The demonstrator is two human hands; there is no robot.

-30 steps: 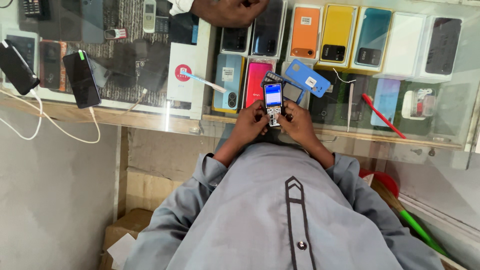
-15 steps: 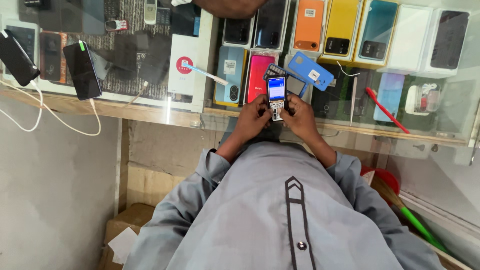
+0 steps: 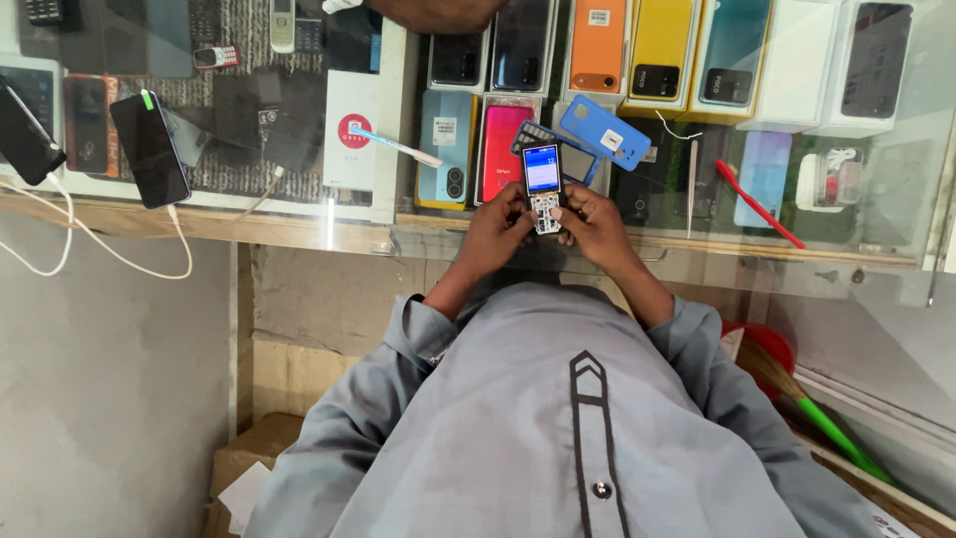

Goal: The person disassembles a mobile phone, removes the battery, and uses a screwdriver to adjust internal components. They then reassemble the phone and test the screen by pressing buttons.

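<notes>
I hold a small keypad phone (image 3: 543,184) with a lit screen in both hands, above the glass counter (image 3: 329,229). My left hand (image 3: 498,231) grips its left side and my right hand (image 3: 595,221) grips its right side, thumbs on the keys. Just behind the phone lie a blue phone case (image 3: 607,134) and a dark back cover (image 3: 533,134) on the glass. Grey sleeves cover both my forearms.
Under the glass sit several coloured phone boxes (image 3: 662,55) and phones. A black smartphone (image 3: 149,149) on a white cable (image 3: 90,249) lies at left. Another person's hand (image 3: 433,12) rests at the counter's far edge. A red tool (image 3: 757,204) and a green-handled broom (image 3: 817,418) are at right.
The view has shifted slightly, so the counter sits a little lower in frame. My hands keep hold of the keypad phone in about the same place.
</notes>
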